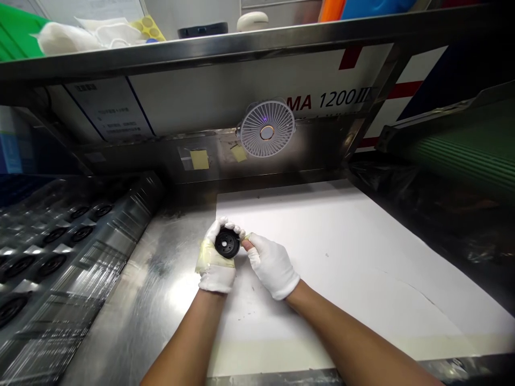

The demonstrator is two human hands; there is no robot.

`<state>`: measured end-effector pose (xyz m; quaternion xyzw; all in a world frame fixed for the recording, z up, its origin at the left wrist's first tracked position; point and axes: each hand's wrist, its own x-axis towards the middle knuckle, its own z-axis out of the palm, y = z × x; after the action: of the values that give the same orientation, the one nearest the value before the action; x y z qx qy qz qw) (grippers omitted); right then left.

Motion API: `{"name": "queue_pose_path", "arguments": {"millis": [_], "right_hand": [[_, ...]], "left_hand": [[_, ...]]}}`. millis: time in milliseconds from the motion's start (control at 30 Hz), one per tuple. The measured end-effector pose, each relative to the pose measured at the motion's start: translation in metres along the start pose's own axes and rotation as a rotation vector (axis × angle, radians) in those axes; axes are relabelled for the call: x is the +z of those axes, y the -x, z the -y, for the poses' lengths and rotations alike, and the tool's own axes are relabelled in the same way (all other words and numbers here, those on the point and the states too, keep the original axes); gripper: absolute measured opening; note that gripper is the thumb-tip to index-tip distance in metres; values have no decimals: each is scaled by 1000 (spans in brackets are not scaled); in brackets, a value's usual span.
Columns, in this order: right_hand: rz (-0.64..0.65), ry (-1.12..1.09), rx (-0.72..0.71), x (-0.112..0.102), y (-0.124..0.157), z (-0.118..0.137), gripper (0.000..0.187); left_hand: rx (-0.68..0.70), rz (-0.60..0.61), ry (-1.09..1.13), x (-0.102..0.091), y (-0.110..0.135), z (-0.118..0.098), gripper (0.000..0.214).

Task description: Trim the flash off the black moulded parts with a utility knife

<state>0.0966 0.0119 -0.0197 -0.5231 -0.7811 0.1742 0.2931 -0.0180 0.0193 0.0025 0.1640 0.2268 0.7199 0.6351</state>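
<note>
Two gloved hands held a black round part over a white sheet.

The left hand (216,262) cupped the black round part (227,243); the right hand (272,265) touched its edge above the white sheet (341,257), below a small fan (267,128).

Black disc (227,243) – white gloves (273,266) – white sheet (341,257)

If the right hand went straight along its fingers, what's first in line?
The black round part held in the left hand. The right hand points up-left at it and seems to touch its rim, though depth is unclear.
</note>
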Motion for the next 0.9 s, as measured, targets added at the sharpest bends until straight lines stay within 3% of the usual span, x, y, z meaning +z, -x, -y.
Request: {"name": "queue_pose_path", "arguments": {"millis": [533,667,800,900], "right_hand": [[38,111,-61,8,9,15,24],[48,98,-72,7,9,15,23],[34,89,-63,2,5,8,22],[26,90,-50,-1,4,5,22]], "left_hand": [[80,-211,79,1,-4,1,5],[60,-209,57,-2,-5,1,5],[-71,-143,-61,-3,-3,-5,25],[-95,-119,-30,-1,-2,-7,21]]}}
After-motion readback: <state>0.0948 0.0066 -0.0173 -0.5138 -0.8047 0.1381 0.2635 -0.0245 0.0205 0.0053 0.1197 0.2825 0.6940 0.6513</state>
